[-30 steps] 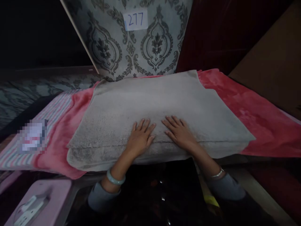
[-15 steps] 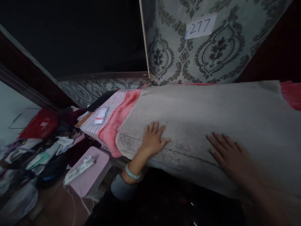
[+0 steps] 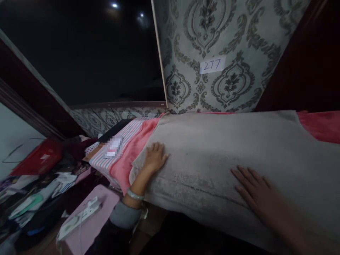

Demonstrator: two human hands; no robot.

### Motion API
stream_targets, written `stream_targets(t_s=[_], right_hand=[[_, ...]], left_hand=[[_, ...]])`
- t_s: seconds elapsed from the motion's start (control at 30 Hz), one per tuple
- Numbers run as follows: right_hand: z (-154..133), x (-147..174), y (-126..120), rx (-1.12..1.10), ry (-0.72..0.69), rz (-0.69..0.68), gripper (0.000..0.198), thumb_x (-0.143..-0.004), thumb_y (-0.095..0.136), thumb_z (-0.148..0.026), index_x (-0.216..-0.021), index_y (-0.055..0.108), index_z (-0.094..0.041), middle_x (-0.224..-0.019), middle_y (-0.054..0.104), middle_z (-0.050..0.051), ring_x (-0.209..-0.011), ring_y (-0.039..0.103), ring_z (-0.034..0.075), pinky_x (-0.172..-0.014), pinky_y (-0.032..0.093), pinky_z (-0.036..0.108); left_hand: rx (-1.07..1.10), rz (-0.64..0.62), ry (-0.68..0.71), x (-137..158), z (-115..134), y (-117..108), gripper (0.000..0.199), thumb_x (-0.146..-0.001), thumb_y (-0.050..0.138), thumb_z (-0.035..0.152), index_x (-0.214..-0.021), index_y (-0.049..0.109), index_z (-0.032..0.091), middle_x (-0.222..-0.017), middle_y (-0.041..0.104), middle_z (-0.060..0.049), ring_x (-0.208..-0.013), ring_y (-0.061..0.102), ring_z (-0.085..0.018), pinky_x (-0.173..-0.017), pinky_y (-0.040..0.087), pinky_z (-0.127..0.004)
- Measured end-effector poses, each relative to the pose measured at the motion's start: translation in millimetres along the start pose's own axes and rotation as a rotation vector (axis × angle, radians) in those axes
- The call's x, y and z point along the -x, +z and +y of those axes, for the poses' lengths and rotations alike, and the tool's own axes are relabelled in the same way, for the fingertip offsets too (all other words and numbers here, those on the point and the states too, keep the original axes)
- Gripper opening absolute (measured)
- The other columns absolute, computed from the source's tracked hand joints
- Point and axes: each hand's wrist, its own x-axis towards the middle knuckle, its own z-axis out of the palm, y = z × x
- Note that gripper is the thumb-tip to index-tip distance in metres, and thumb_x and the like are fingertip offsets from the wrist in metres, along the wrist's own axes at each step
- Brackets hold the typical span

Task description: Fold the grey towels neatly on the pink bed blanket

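Note:
A grey cloth (image 3: 207,141) is spread over a long surface, its near edge hanging down over the front. My left hand (image 3: 154,157) lies flat near the cloth's left end, fingers spread, a pale bangle on the wrist. Farther right, my right hand (image 3: 256,187) rests palm down on the same cloth with its fingers stretched out. Between the hands a dark crease (image 3: 202,191) runs along the front edge. Pink cloth (image 3: 123,171) shows beyond the left end, and a red-pink piece (image 3: 322,127) at the far right.
Left of the pink cloth is a striped cloth (image 3: 106,161) with a blurred item on it. A power strip (image 3: 79,217) sits on a pink stool (image 3: 102,209). Clothes and a red bag (image 3: 37,156) lie in a heap at left. A dark screen (image 3: 87,53) and patterned wall stand behind.
My left hand has slid left and away from me, toward the cloth's left end. My right hand stays at about the same place on the cloth. The view has tilted upward.

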Motion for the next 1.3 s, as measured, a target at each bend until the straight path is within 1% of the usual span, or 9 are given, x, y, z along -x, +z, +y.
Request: stream_targets(t_s=[0.1,0.2,0.37,0.57,0.67,0.8,0.97,1.1,1.3], right_hand=[[1,-1,2,-0.005,-0.004,0.001,0.064,-0.097,0.023,-0.06,-0.149,0.047,-0.031,-0.154,0.041,0.003,-0.143,0.034,0.033,-0.109,0.037,0.059],[2,-1,5,-0.011,-0.009,0.014,0.062,-0.097,0.024,-0.06,-0.149,0.046,-0.033,-0.154,0.04,0.002,-0.142,0.036,0.032,-0.109,0.039,0.059],[6,-2,11,-0.008,-0.006,0.039,0.06,-0.097,0.025,-0.061,-0.148,0.047,-0.037,-0.153,0.042,0.0,-0.141,0.038,0.032,-0.107,0.041,0.06],[4,-4,13,-0.015,-0.018,0.016,0.06,-0.097,0.026,-0.061,-0.149,0.045,-0.037,-0.154,0.039,0.001,-0.142,0.037,0.032,-0.107,0.041,0.06],[0,-8,4,-0.024,0.013,-0.044,0.058,-0.098,0.031,-0.059,-0.149,0.045,-0.036,-0.154,0.039,0.001,-0.142,0.036,0.033,-0.109,0.039,0.06],[5,-30,-30,-0.147,-0.025,-0.163,0.054,-0.098,0.037,-0.051,-0.148,0.048,-0.032,-0.152,0.044,0.004,-0.139,0.042,0.03,-0.111,0.04,0.053],[38,-88,-66,-0.123,0.061,-0.08,0.058,-0.102,0.032,-0.044,-0.154,0.036,-0.019,-0.155,0.04,0.011,-0.14,0.04,0.025,-0.114,0.037,0.046],[77,-122,-57,0.071,0.241,-0.18,0.059,-0.103,0.031,-0.047,-0.157,0.029,-0.024,-0.163,0.021,0.009,-0.149,0.02,0.03,-0.115,0.027,0.058],[152,-120,-49,0.127,0.373,-0.194,0.056,-0.104,0.027,-0.05,-0.156,0.032,-0.03,-0.164,0.022,0.003,-0.149,0.02,0.026,-0.119,0.019,0.052]], left_hand=[[0.052,-0.064,0.246,-33,18,0,0.064,-0.098,0.034,0.054,-0.155,0.028,0.026,-0.166,0.018,-0.01,-0.153,0.015,-0.029,-0.12,0.015,-0.057],[0.053,-0.058,0.317,-59,24,11,0.065,-0.097,0.034,0.055,-0.156,0.027,0.029,-0.166,0.017,-0.008,-0.153,0.013,-0.03,-0.119,0.014,-0.059],[0.028,0.02,0.221,-79,4,22,0.067,-0.096,0.032,0.06,-0.156,0.027,0.03,-0.166,0.018,-0.007,-0.153,0.013,-0.031,-0.12,0.013,-0.058],[-0.008,-0.049,-0.065,-111,-32,-4,0.066,-0.096,0.03,0.058,-0.153,0.035,0.026,-0.162,0.028,-0.013,-0.149,0.026,-0.034,-0.115,0.026,-0.059],[-0.037,-0.006,-0.168,-130,-27,-14,0.067,-0.096,0.029,0.054,-0.149,0.042,0.015,-0.16,0.029,-0.023,-0.148,0.024,-0.042,-0.112,0.024,-0.067],[-0.041,0.061,0.048,-142,10,-9,0.067,-0.098,0.024,0.054,-0.154,0.033,0.018,-0.166,0.015,-0.015,-0.152,0.011,-0.036,-0.118,0.015,-0.062],[-0.032,0.031,0.192,-142,38,7,0.067,-0.098,0.019,0.053,-0.156,0.029,0.02,-0.165,0.022,-0.011,-0.151,0.018,-0.035,-0.116,0.021,-0.06],[-0.037,0.058,0.19,-144,38,9,0.065,-0.099,0.02,0.05,-0.156,0.03,0.02,-0.164,0.023,-0.011,-0.151,0.019,-0.035,-0.116,0.022,-0.061],[-0.069,0.047,0.171,-151,35,11,0.065,-0.098,0.019,0.048,-0.157,0.024,0.022,-0.166,0.018,-0.008,-0.152,0.016,-0.034,-0.117,0.021,-0.06]])
